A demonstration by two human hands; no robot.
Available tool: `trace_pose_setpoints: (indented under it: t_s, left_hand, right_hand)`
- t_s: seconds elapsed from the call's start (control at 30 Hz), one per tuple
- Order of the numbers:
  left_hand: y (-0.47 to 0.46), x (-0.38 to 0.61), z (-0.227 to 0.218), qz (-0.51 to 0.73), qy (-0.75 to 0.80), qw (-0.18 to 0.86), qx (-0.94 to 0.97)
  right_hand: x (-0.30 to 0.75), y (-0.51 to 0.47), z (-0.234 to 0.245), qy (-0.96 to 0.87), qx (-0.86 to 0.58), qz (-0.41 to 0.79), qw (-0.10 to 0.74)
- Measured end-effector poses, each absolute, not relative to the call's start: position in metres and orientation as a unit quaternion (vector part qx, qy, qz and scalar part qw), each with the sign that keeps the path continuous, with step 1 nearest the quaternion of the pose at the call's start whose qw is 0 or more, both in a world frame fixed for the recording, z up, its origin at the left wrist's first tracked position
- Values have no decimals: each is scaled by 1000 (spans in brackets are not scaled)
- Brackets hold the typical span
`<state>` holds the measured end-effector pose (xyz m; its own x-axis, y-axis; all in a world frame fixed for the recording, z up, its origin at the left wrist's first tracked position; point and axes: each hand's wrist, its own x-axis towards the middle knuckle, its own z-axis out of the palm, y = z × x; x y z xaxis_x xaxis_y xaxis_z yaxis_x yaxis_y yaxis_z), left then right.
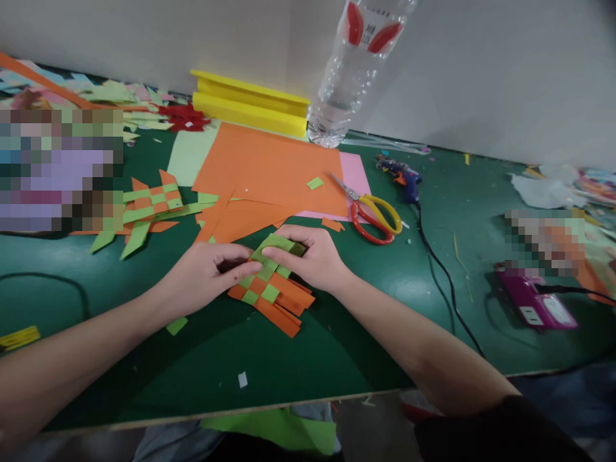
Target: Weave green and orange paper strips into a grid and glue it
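Between my two hands is a woven paper piece (260, 289), a checker of orange and light green strips with loose orange ends pointing to the lower right. My left hand (212, 269) pinches its left edge between thumb and fingers. From the upper right, my right hand (310, 256) grips the green strips, thumb on top and fingers tucked behind. A second woven piece in the same colours, a fish-like shape (154, 202), lies to the left. Just beyond my hands are orange paper sheets (274, 167). Scissors (370, 215) with red and yellow handles rest on the sheets' right edge.
A water bottle (346, 83) stands by the wall beside a folded yellow card (250, 106). At right lie a blue glue gun (404, 179) with its black cord and a magenta power box (534, 298). Paper scraps (110, 93) pile up at the back left.
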<state>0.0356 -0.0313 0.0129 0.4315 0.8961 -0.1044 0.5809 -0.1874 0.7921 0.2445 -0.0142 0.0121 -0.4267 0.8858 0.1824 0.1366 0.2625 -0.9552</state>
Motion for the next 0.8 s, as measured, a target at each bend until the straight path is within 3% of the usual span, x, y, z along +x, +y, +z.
trace_pose_setpoints:
  t_s: [0.8]
  left_hand:
    - [-32, 39, 19, 262, 531, 439, 676]
  right_hand:
    - [244, -14, 7, -651, -458, 483, 364]
